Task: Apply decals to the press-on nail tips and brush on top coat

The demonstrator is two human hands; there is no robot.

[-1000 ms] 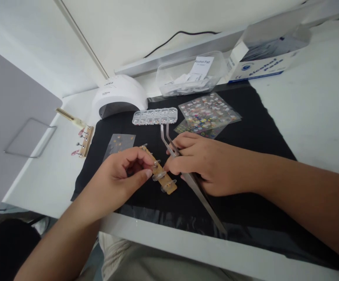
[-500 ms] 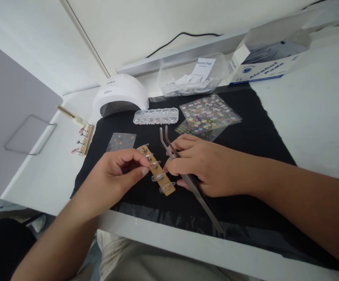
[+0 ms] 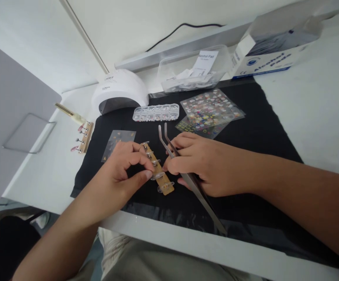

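Observation:
A small wooden nail display stand lies between my hands on the black mat, with several clear nail tips mounted across it on metal studs. My left hand is pinched, thumb and forefinger at the left end of one clear nail tip. Steel tweezers with bent tips rest in the grip of my right hand, their prongs apart and pointing away from me. The right fingertips are at the stand's right edge, partly hidden beneath the hand.
Behind are a white nail lamp, a clear case of rhinestones, a plastic tub and an alcohol pad box. Sticker sheets lie right, a smaller sheet left. A second stand sits at far left.
My left hand has shifted slightly down along the stand, from beside the middle nail tips to one lower down. The right hand and tweezers stay nearly still; the view tilts a little.

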